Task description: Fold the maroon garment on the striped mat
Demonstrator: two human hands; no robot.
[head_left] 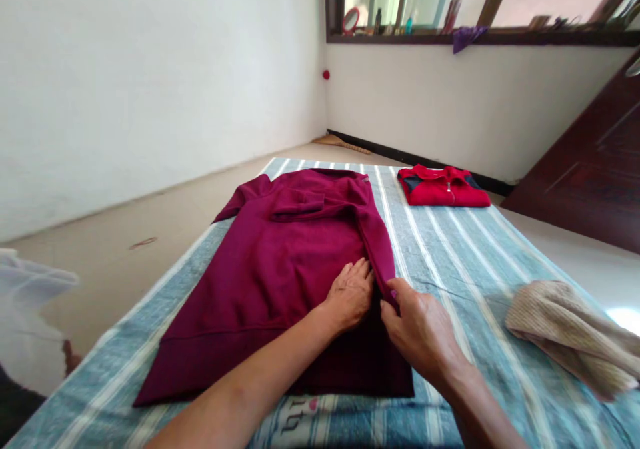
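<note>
A maroon long-sleeved sweatshirt (pixel 280 269) lies spread on the striped bed cover, its hem towards me. One sleeve is laid across the upper body, while the other sticks out at the left. My left hand (pixel 350 293) rests flat on the cloth near the right side, fingers stretched out, their tips partly under the raised edge. At that right edge my right hand (pixel 417 322) pinches a fold of the sweatshirt between thumb and fingers.
A folded red jacket (pixel 445 192) with a zip collar sits at the far right of the striped bed cover (pixel 450 255). A crumpled beige knitted garment (pixel 565 329) lies at the right. White translucent material (pixel 30 322) shows at the left edge. Behind, a broom (pixel 343 143) lies on the floor.
</note>
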